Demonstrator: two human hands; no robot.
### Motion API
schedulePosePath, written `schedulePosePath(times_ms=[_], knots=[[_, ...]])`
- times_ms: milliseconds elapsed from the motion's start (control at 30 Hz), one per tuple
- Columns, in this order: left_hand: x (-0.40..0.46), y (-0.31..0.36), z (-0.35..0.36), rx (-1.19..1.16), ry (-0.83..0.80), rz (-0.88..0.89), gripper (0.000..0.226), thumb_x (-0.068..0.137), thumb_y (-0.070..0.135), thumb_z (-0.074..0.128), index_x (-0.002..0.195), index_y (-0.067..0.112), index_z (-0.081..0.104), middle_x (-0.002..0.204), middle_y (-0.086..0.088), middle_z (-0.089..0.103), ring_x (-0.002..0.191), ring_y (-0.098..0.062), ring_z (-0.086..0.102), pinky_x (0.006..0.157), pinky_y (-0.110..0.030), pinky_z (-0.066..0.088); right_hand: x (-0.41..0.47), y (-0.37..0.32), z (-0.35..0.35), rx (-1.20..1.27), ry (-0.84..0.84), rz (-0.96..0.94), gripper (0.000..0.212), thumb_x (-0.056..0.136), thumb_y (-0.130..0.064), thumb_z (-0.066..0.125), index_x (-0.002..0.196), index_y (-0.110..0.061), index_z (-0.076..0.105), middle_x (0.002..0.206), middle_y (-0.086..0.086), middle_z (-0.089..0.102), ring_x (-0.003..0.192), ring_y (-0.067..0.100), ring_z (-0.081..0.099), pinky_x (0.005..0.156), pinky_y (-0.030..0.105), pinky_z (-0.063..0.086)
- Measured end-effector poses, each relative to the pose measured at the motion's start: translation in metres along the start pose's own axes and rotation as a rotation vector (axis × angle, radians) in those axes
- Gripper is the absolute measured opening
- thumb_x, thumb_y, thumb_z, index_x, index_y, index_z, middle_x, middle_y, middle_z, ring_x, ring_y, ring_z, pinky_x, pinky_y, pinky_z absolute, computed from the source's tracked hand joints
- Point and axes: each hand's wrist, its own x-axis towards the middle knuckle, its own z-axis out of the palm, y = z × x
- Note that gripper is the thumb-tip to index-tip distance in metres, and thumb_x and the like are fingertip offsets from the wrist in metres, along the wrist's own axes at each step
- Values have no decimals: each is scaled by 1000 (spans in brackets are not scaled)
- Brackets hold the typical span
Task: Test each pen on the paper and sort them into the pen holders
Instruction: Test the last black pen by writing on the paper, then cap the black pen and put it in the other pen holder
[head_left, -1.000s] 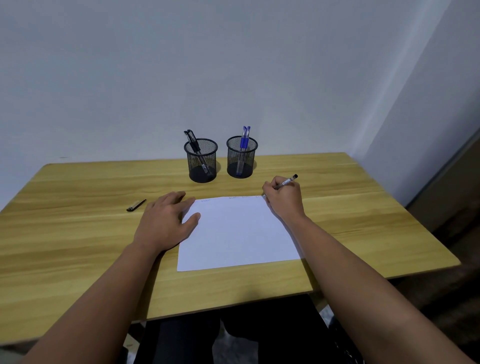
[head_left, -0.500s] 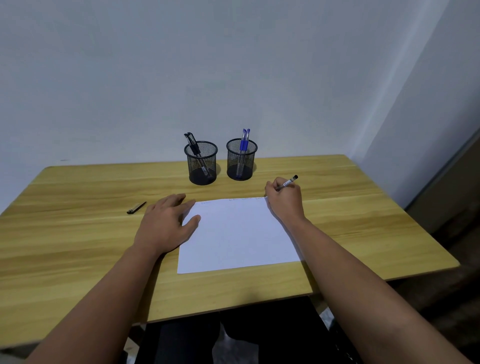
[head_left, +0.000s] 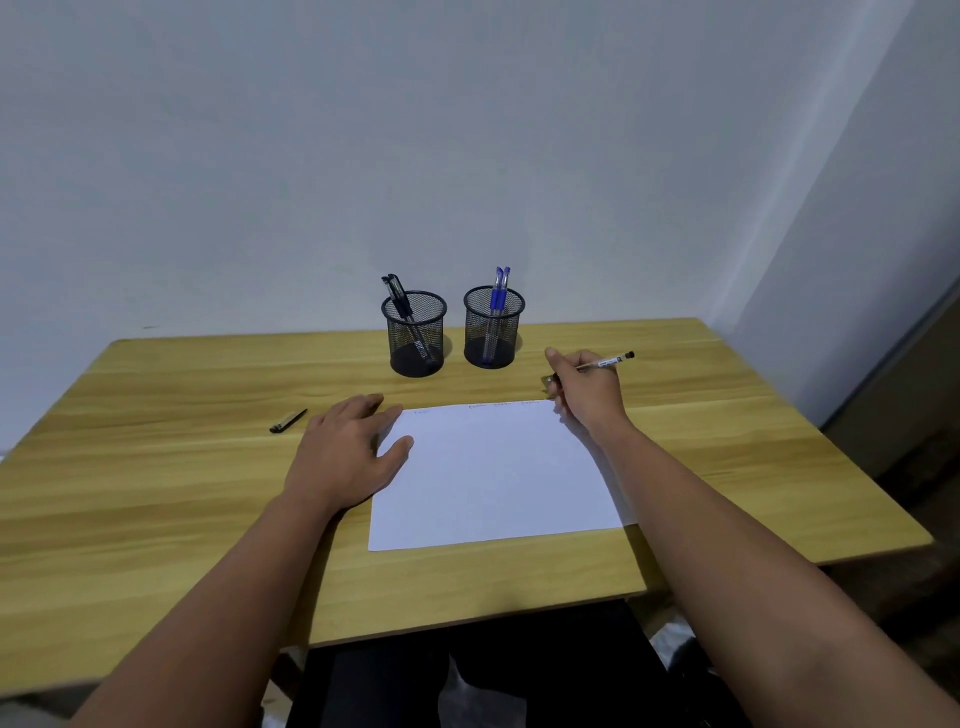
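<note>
- Head view: your right hand is closed around a pen, just past the far right corner of the paper
- The pen's writing end hides behind your fingers, so you cannot tell if it touches the paper; its back end sticks out to the right, away from the paper
- Your left hand lies flat and open with nothing in it, on the paper's left edge; I think it is there to stop the paper from sliding while you write
- Faint little marks run along the far edge of the paper, likely the tests of other pens
- Two black mesh pen holders stand behind the paper, near the wall
- The left pen holder has black pens, the right pen holder has blue pens, so the sorting looks to be by ink colour
- A pen cap lies alone on the table, left of the paper; I guess it goes with the pen you hold
- The paper lies on a wooden table with a light, stripy grain
- Behind the paper is a plain white wall; to the right of it the room turns a corner
</note>
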Motion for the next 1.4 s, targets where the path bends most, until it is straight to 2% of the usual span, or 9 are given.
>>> schedulePosePath(times_ms=[133, 300, 367, 467, 700, 900, 1067, 1267, 1400], knots=[[-1, 2, -10, -186, 55, -26, 60, 89, 64, 51, 139, 33, 59, 145, 8, 55, 136, -17, 45, 106, -43, 42, 7, -26, 9, -92, 87, -182, 36, 97, -26, 78, 75, -11, 55, 67, 3, 61, 46, -4, 51, 50, 15, 40], [5, -27, -40, -109, 269, -108, 47, 91, 46, 53, 125, 20, 71, 117, -2, 65, 108, -29, 57, 88, -42, 51, -5, -52, 43, -36, -135, -70, 27, 104, -34, 67, 93, -11, 77, 75, 3, 76, 45, 7, 54, 43, 18, 38], [5, -45, -53, -13, 236, -212, 41, 94, 39, 58, 127, 18, 70, 118, -7, 64, 107, -33, 57, 84, -44, 52, -12, -54, 58, 21, -204, -30, 27, 107, -27, 60, 93, -13, 76, 75, 5, 76, 44, 9, 52, 44, 20, 36], [-2, -63, -60, 46, 110, -324, 40, 91, 42, 64, 126, 22, 70, 120, -6, 62, 108, -32, 59, 83, -43, 53, -20, -44, 77, -14, -233, -50, 16, 102, -20, 69, 87, -14, 68, 70, 5, 72, 43, 10, 49, 44, 22, 37], [-8, -67, -59, 44, 92, -269, 18, 94, 36, 65, 106, 26, 75, 103, 4, 62, 96, -23, 60, 69, -37, 51, -42, -30, 101, -44, -456, -21, 9, 100, -13, 73, 103, -11, 81, 99, 18, 82, 49, 8, 55, 43, 18, 42], [-4, -46, -62, -269, 146, -129, 17, 95, 17, 67, 110, 20, 74, 105, 5, 71, 92, -15, 64, 79, -32, 51, -50, -18, 108, -283, -586, -109, 12, 89, -5, 84, 101, -7, 82, 75, 1, 75, 51, 4, 57, 43, 18, 41], [7, -30, -62, -516, 135, -195, 20, 97, 11, 62, 105, 23, 76, 97, 11, 71, 93, -8, 64, 80, -32, 53, -53, -17, 108, -328, -619, -196, 12, 92, 3, 77, 103, 0, 81, 74, -1, 70, 49, -5, 56, 50, 9, 41], [16, -23, -65, -494, 83, -130, 24, 96, 7, 63, 107, 22, 78, 98, 11, 72, 94, -12, 65, 83, -46, 58, -53, -21, 103, -273, -627, -210, 15, 91, 2, 79, 106, 5, 80, 71, -1, 66, 47, -6, 53, 50, 8, 39], [20, -8, -66, -626, 55, -184, 23, 96, 4, 65, 105, 22, 77, 96, 5, 75, 89, -18, 69, 79, -37, 61, -54, -23, 100, -269, -626, -205, 13, 90, 1, 81, 104, 3, 80, 70, -2, 66, 49, -4, 53, 50, 10, 41]])
